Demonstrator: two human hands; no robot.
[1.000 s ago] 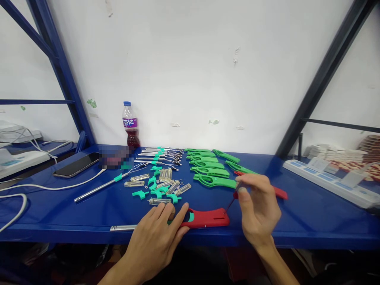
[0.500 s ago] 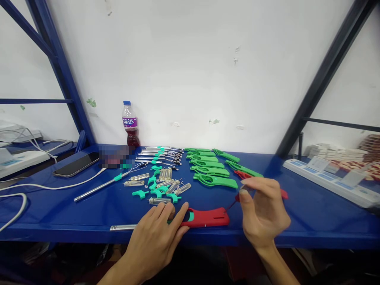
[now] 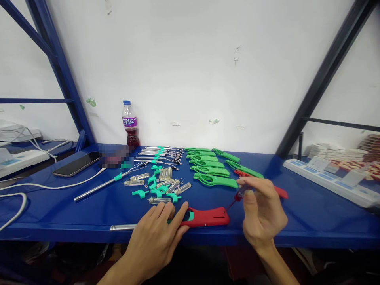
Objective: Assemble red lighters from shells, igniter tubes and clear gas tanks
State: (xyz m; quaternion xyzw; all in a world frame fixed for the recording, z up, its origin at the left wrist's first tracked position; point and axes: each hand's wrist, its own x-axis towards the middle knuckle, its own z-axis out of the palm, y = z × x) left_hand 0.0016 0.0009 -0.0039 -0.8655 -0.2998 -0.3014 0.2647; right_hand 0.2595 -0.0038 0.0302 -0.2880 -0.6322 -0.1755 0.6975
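While my left hand point(image 3: 156, 233) clamps the red lighter point(image 3: 204, 217) near the counter's point(image 3: 297, 221) front edge, my right hand point(image 3: 264, 215) pinches a screwdriver point(image 3: 238, 196). Tilted shaft risks tip slip.

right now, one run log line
left hand: holds red handle | right hand: holds screwdriver, tip at handle's end | nearby: green shells, bottle

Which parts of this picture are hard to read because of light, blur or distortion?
Head view: under the table, deep shadow swallows detail; head view: a blocky patch hides whatever lies beside the phone; head view: the screwdriver looks soft; head view: posts lean outward, probably wide-angle stretch.
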